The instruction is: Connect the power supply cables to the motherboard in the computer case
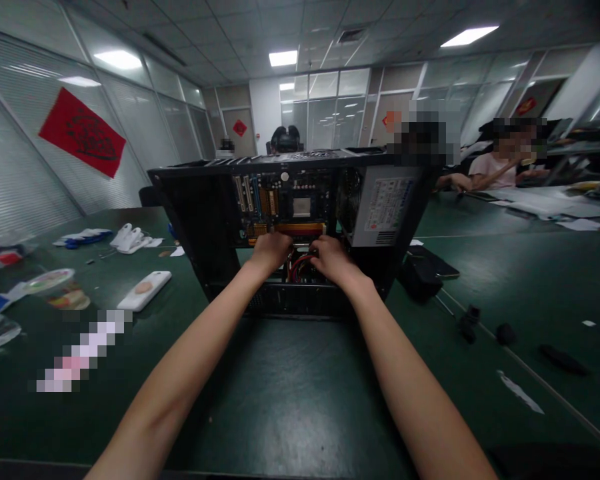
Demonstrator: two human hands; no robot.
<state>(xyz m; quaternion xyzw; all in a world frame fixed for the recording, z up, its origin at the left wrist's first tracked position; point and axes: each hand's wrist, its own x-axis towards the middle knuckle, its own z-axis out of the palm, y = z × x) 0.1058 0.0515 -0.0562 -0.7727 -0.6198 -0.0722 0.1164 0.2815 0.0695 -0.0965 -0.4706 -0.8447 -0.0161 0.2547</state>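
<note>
An open black computer case (290,301) stands in front of me on the green table, its inside facing me. Both of my hands reach into it, just below the memory slots (307,229) of the motherboard (280,200). My left hand (273,252) has its fingers curled together at the left end of the slots. My right hand (331,257) is closed in a pinch at the right end, beside red and dark cables (299,268). What the fingertips grip is hidden or too small to make out. A silver power supply (387,210) sits at the upper right in the case.
On the left of the green table (290,393) lie a white phone (145,291), a plastic cup (63,288) and white items (130,238). A black box (420,277) and small dark parts (470,323) lie right. Another person (495,167) sits beyond.
</note>
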